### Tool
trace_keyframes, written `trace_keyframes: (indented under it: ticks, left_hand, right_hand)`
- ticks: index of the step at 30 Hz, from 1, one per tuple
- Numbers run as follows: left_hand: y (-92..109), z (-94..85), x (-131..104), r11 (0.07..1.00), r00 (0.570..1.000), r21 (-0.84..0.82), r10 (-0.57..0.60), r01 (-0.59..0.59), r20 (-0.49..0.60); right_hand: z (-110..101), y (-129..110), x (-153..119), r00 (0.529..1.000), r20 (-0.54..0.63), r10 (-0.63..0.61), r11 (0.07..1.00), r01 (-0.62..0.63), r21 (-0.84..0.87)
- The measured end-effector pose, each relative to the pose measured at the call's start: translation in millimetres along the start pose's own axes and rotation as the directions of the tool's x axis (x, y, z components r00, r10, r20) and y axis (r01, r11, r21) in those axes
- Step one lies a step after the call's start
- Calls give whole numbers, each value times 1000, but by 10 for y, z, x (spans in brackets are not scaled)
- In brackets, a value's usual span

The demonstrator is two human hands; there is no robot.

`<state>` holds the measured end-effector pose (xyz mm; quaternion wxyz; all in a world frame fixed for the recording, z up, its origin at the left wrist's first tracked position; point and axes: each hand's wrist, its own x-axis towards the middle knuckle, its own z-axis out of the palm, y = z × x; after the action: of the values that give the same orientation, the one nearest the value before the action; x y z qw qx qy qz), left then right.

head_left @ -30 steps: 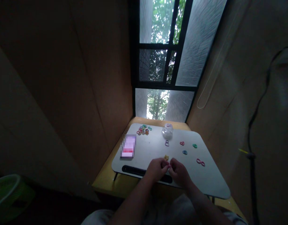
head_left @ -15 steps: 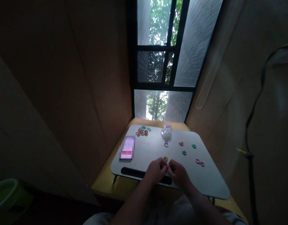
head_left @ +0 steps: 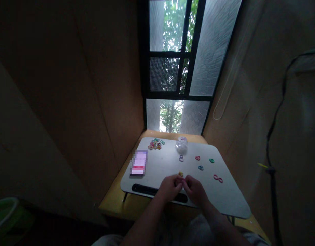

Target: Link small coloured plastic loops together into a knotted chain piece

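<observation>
My left hand (head_left: 170, 187) and my right hand (head_left: 194, 188) meet over the front part of a white lap table (head_left: 162, 167), fingertips pinched together. Between them is something small and pinkish, too small to make out. A yellow band (head_left: 181, 174) lies just beyond the fingertips. Farther back are a purple band (head_left: 181, 158), a red band (head_left: 197, 158), a blue band (head_left: 201, 168) and a green band (head_left: 211, 160). A pink figure-eight band (head_left: 218, 178) lies to the right.
A pile of coloured bands (head_left: 155, 145) lies at the back left, a phone (head_left: 138, 163) below it. A clear container (head_left: 181, 145) stands at the back. The table has a black slot (head_left: 144, 189). A cable (head_left: 271, 136) hangs at right.
Both hands remain together in nearly the same place, with only slight finger movement. The whole view has shifted a little.
</observation>
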<state>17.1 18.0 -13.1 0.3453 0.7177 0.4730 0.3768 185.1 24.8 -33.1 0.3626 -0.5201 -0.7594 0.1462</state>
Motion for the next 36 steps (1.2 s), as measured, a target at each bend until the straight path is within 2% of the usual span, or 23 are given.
trace_keyframes:
  ticks: [8, 15, 32, 36]
  left_hand:
    - [22, -16, -13, 1000, 1000, -9, 5, -5, -20]
    - [30, 10, -13, 1000, 998, 21, -14, 15, -61]
    - [-35, 79, -7, 988, 995, 143, -38, 51, -93]
    - [-37, 82, -12, 987, 995, 157, -27, 42, -100]
  right_hand:
    - [0, 3, -2, 1000, -6, -28, 999, 27, -16]
    - [-45, -21, -24, 997, 37, -69, 996, 67, 53]
    - [-57, -17, -3, 992, 71, -105, 981, 92, 169]
    - [-50, -3, -14, 995, 69, -72, 984, 60, 165]
